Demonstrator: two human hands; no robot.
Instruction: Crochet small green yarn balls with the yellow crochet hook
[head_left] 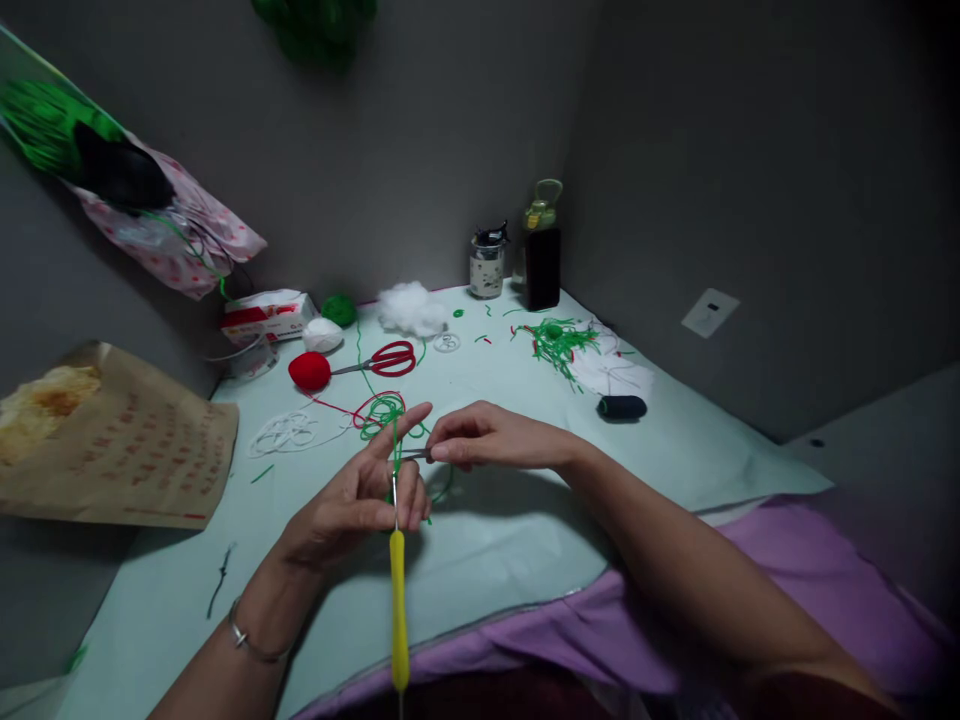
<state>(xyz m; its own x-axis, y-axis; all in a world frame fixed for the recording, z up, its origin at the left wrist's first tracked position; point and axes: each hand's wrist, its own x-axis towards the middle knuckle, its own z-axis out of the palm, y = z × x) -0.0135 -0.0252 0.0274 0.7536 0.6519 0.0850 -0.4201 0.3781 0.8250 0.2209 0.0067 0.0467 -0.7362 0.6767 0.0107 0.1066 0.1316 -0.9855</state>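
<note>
The yellow-handled hook (398,590) runs lengthwise forward, metal tip away from the person. The left hand (349,508), 1 finger outstretched, pinches its shaft; the right hand (491,437) pinches a slim tool (415,455).

crochet hook (398,610) in left hand (356,500), scissors (375,361) behind on table (510,560)

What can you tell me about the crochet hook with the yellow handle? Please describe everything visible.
The crochet hook has a long, smooth, plastic-looking yellow handle and a slim metal shaft. It points away from the wearer, handle nearest, partly seen against the pale green table covering. The left hand holds the shaft between thumb and fingers; green yarn meets its far end, whose shape is too small to tell.
</note>
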